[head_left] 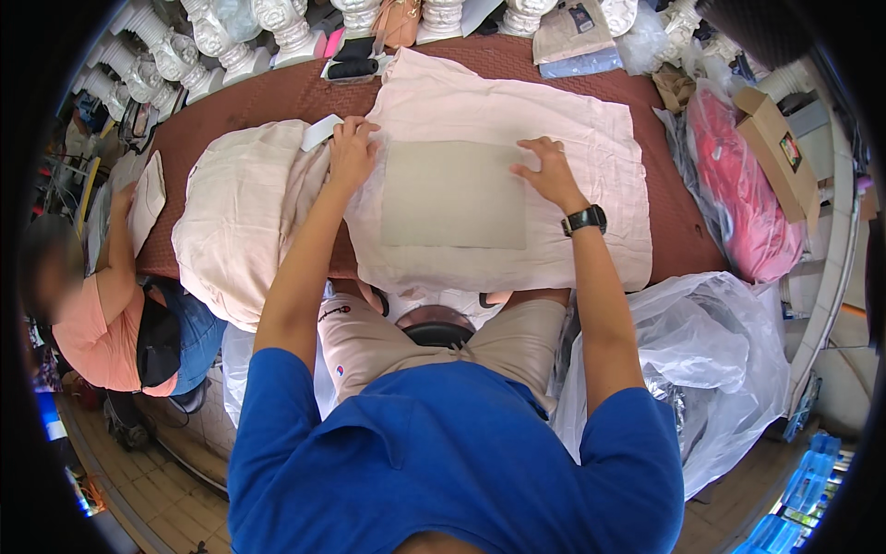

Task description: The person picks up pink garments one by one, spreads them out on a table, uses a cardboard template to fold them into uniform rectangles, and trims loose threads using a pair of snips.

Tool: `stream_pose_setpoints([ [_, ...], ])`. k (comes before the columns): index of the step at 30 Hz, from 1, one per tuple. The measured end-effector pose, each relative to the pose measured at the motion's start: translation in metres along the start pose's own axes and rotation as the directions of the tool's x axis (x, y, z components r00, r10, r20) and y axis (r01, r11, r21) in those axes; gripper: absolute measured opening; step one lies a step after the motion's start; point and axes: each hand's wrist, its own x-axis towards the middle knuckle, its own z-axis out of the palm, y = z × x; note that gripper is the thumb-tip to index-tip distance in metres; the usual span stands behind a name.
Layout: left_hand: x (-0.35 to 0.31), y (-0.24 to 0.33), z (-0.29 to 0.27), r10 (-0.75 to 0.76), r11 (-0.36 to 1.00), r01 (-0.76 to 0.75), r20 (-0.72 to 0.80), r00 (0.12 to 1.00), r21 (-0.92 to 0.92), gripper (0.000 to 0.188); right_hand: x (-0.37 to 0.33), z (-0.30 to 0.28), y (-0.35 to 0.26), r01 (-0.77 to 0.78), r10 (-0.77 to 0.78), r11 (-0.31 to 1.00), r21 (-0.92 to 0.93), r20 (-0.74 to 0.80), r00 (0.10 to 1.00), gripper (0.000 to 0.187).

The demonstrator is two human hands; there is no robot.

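Note:
A pale pink cloth [591, 129] lies spread over the brown-covered table before me. On it rests a flat greyish-beige rectangular sheet [454, 196]. My right hand [552, 174] is at the sheet's upper right corner, thumb and fingers apart, with nothing in its grasp. At the upper left of the sheet, my left hand [352, 155] is over the cloth's left edge with its fingers apart and slightly bent. Just left of those fingers is a small white card [320, 133], on a bunched heap of the same pale pink cloth [235, 198].
White ornate pedestals [286, 28] line the far edge beside a tray of dark rolls [353, 68]. At right are a red bundle in plastic [743, 185], an open cardboard box [780, 152] and a large clear plastic bag [692, 360]. Another person [115, 314] sits at left, handling pale cloth.

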Motion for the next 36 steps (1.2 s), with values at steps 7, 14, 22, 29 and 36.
stream_pose_setpoints([
  [7, -0.042, 0.073, -0.022, -0.343, 0.904, 0.416, 0.414, 0.843, -0.097, 0.046, -0.005, 0.017, -0.028, -0.523, 0.532, 0.843, -0.127, 0.056, 0.845, 0.071],
  [14, -0.054, 0.057, -0.006, -0.438, 0.830, 0.502, 0.273, 0.857, -0.244, 0.051, -0.017, 0.029, -0.022, -0.575, 0.582, 0.805, 0.147, -0.002, 0.813, 0.062],
  [22, -0.026, 0.005, 0.001, -0.346, 0.770, 0.415, 0.229, 0.910, -0.484, 0.033, 0.008, 0.032, -0.023, -0.495, 0.536, 0.802, 0.335, -0.035, 0.844, 0.055],
  [29, -0.016, -0.033, 0.016, -0.400, 0.890, 0.397, 0.032, 0.916, -0.225, 0.020, 0.020, 0.082, -0.014, -0.473, 0.502, 0.860, 0.192, -0.145, 0.853, 0.056],
  [36, -0.011, -0.031, 0.010, -0.377, 0.909, 0.405, 0.216, 0.901, -0.102, 0.016, 0.019, 0.088, -0.002, -0.402, 0.407, 0.913, 0.064, -0.182, 0.895, 0.053],
])
